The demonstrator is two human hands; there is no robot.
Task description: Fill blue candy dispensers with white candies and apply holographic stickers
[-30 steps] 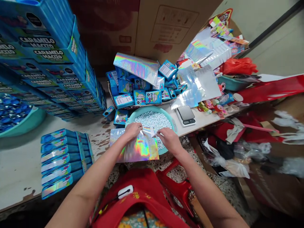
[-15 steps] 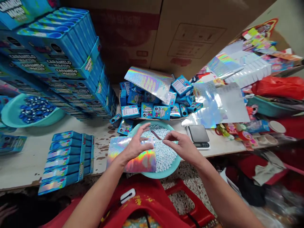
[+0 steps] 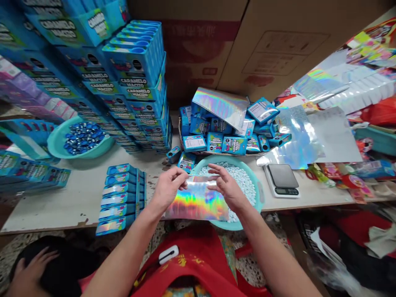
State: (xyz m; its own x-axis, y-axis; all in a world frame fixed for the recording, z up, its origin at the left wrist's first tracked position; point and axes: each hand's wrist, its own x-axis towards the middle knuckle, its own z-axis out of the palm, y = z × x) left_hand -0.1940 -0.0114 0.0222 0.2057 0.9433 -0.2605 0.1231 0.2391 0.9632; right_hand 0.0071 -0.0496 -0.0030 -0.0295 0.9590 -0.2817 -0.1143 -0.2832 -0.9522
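A shiny rainbow foil sheet, possibly a pouch, lies over the left part of a turquoise basin filled with small pale-blue candies. My left hand is closed in a pinch at the sheet's upper left corner. From its fingertips a narrow dark strip runs along the sheet's top edge. My right hand is at the upper right corner, fingers apart and bent, near the strip's other end. Whether its fingertips touch the foil is hard to tell.
Behind the basin stands a box heaped with small blue cartons. A digital scale sits at right, foil sheets behind it. Blue display boxes and a bowl of blue-wrapped candies are at left. Another person's hand shows lower left.
My left hand has gone from spread fingers to a pinch at the sheet's top. The dark strip, earlier pinched by my right hand, now lies along that edge; my right fingers have opened. The view turned left.
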